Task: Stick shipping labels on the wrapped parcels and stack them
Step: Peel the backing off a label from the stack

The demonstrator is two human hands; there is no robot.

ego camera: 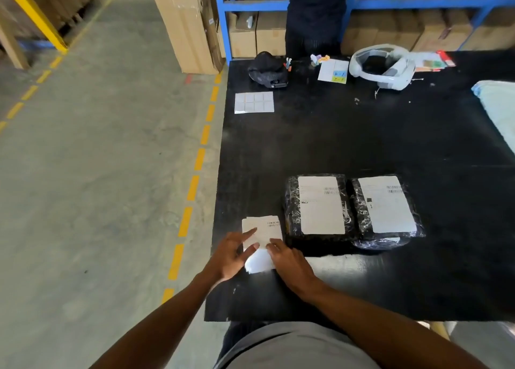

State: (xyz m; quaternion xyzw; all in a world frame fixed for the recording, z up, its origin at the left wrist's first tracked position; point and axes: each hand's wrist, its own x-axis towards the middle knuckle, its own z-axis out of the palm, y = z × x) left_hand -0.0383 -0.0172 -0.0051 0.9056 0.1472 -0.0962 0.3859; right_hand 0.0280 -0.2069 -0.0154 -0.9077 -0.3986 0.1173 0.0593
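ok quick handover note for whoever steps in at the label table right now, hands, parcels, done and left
Left hand and right hand: both on the label stack at the near left corner of the black table, apparently peeling one; no parcel held.
Left parcel and right parcel: side by side, each with a label on top. The right one seems to rest on another wrapped parcel.
Done: visible tops labelled.
Left: label any remaining parcels, then stack.
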